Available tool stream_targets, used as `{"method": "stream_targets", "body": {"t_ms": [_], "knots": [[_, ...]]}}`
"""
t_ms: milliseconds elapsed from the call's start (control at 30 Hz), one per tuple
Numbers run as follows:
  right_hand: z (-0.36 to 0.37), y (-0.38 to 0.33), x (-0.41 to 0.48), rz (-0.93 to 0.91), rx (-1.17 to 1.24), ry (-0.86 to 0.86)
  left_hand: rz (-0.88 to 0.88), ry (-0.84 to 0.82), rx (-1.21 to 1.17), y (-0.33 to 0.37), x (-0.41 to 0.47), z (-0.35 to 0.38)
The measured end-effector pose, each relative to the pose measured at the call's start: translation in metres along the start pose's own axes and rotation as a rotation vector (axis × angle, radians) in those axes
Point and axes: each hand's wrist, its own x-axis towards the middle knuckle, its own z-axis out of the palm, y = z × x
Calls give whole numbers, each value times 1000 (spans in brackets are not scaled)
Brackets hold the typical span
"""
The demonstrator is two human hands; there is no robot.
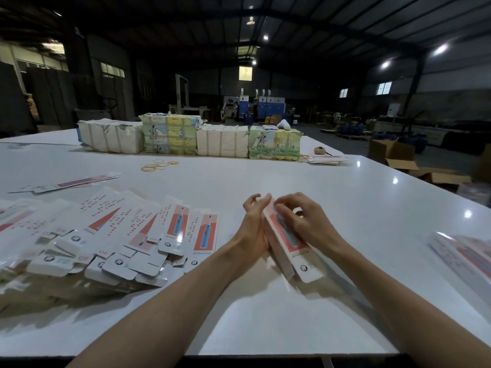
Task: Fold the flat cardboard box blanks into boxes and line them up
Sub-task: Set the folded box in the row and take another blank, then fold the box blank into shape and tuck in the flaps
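The left hand (253,224) and the right hand (305,221) both grip one half-folded box (288,243), while a big pile of flat blanks (119,235) waits on the tabletop (265,176), so most work is left.

— How many views do I get?
— Only one. It sits on the person's head.
— Right. I look forward and down over the white table (265,176).
— Is it near the hands?
— Very near. The left hand (253,227) and right hand (305,221) fill the middle, and I can make out the picture on the box (289,243) they hold. The wrapped bundles (170,134) at the far side look small. The wide lens bends the edges.
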Motion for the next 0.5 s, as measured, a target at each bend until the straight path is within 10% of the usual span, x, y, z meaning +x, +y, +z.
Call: {"method": "stream_targets", "body": {"t_ms": [167,500], "knots": [[-2,-24,-4,10,-314,-343,-131,-12,-52,8,-2,-6],[-85,16,-62,237,-654,-82,-146,-94,92,-7,5,-2]]}}
